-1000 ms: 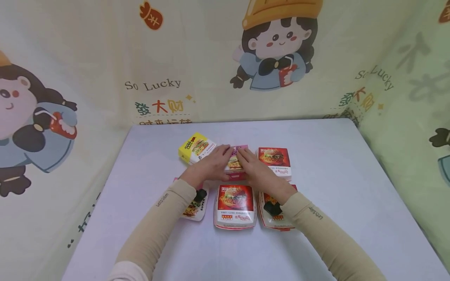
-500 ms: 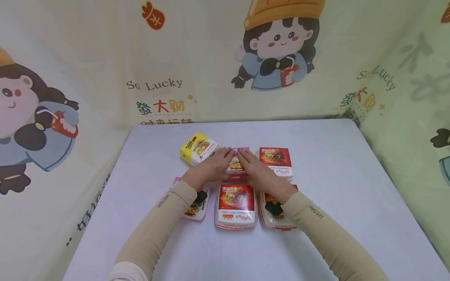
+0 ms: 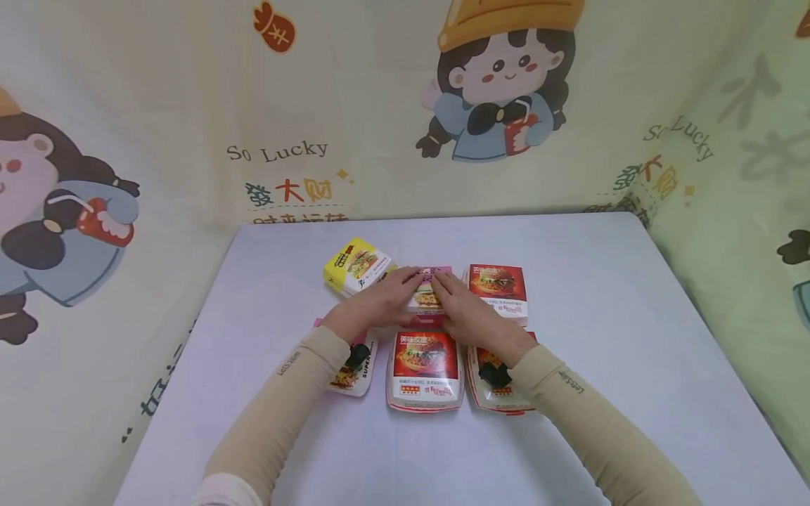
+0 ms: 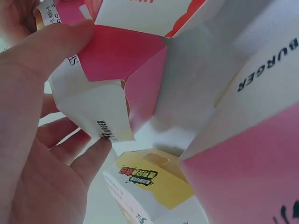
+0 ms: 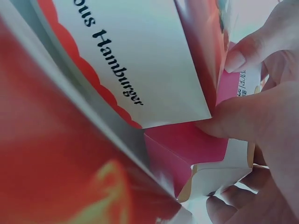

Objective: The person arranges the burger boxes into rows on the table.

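Note:
A pink and white hamburger box [image 3: 427, 301] lies in the middle of the back row, between both hands. My left hand [image 3: 378, 299] grips its left side, the thumb [image 4: 70, 39] on the pink front wall and the fingers over the top and far side. From the right, my right hand [image 3: 471, 313] holds the same box, thumb [image 5: 229, 116] against the pink front and fingers across the top. A red and white hamburger box [image 3: 425, 372] stands just in front of it. In the right wrist view, that front box's white wall [image 5: 135, 65] partly hides the pink one.
To the left of the hands, a yellow and white burger box [image 3: 354, 266] lies turned at an angle. Another red and white box [image 3: 496, 287] stands at back right. The forearms partly cover a pink and white box [image 3: 363, 379] and a red-topped box [image 3: 500, 395] in the front row.
Both hands have drawn the pink and white hamburger box slightly nearer to the front row. Their grip looks the same, and the other boxes have stayed put.

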A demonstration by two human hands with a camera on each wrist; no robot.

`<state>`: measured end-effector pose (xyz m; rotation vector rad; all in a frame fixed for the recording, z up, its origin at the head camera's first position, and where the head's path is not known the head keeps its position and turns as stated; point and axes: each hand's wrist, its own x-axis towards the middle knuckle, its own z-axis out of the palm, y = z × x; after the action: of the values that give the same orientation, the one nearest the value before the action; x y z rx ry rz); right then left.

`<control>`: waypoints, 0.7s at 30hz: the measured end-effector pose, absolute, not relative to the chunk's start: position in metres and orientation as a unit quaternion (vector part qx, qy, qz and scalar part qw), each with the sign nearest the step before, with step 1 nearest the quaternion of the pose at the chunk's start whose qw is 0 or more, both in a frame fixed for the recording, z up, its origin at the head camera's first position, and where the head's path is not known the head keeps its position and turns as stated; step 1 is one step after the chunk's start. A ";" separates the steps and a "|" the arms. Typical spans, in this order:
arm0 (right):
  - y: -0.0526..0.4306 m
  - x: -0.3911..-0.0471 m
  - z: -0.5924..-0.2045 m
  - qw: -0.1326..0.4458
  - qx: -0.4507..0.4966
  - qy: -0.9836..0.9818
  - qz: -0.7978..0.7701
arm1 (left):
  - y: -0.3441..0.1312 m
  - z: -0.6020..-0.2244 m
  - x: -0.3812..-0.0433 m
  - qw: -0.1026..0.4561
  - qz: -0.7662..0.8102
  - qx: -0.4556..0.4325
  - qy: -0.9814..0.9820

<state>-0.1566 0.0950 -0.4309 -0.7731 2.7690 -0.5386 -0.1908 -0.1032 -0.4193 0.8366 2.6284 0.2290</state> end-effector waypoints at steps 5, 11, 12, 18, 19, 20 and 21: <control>0.095 -0.157 -0.431 0.103 -0.268 0.940 -0.183 | -0.105 -0.419 -0.192 0.164 0.073 0.317 0.931; 0.094 -0.156 -0.432 0.093 -0.275 0.940 -0.179 | -0.106 -0.420 -0.191 0.123 0.063 0.350 0.926; 0.094 -0.156 -0.432 0.092 -0.276 0.940 -0.178 | -0.106 -0.420 -0.191 0.123 0.066 0.350 0.926; 0.094 -0.156 -0.433 0.099 -0.272 0.942 -0.168 | -0.104 -0.421 -0.191 0.158 0.098 0.317 0.930; 0.094 -0.156 -0.433 0.102 -0.269 0.943 -0.167 | -0.104 -0.421 -0.191 0.163 0.103 0.312 0.930; 0.094 -0.156 -0.433 0.104 -0.268 0.943 -0.167 | -0.104 -0.420 -0.191 0.169 0.105 0.306 0.931; 0.094 -0.156 -0.433 0.104 -0.267 0.944 -0.165 | -0.104 -0.420 -0.191 0.172 0.106 0.303 0.931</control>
<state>-0.1558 0.0944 -0.4328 -0.7888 2.7831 -0.4877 -0.1905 -0.1039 -0.4196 0.8608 2.6434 0.3013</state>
